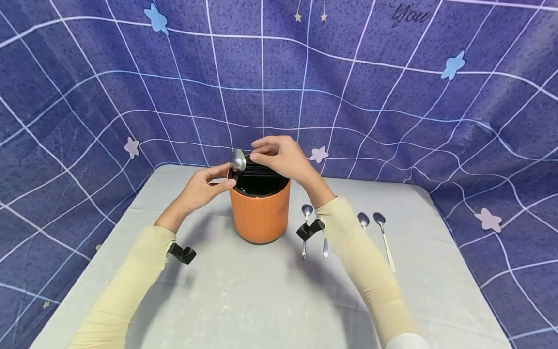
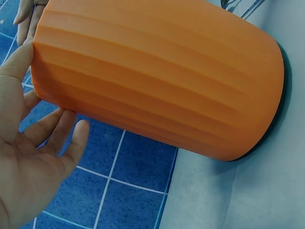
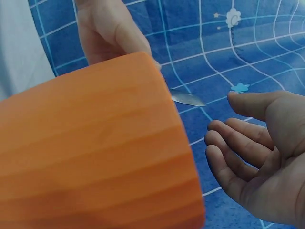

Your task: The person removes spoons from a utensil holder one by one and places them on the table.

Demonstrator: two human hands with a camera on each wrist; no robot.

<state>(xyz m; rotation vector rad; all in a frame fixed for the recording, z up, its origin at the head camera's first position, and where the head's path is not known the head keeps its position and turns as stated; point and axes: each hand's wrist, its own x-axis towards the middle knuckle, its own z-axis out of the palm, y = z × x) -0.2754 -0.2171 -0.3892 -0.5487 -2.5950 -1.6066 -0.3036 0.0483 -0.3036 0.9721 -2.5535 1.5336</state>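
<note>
An orange ribbed utensil holder (image 1: 260, 218) with a black inside stands upright on the table. My left hand (image 1: 201, 190) holds its rim at the left, the thumb at the front and the fingers round the far side. A metal spoon (image 1: 238, 160) stands in the holder, its bowl above the rim near my left fingers; the handle is hidden inside. Over the holder's far right rim, my right hand (image 1: 281, 155) hovers with loosely bent fingers and nothing between them. In the right wrist view a gap separates this hand (image 3: 257, 152) from the spoon's bowl (image 3: 188, 98).
Several spoons lie right of the holder, including a near spoon (image 1: 307, 210) and a far right spoon (image 1: 380, 219). My right sleeve (image 1: 362, 261) covers parts of others. A pale cloth covers the table (image 1: 244, 300); a blue patterned curtain (image 1: 279, 63) hangs behind.
</note>
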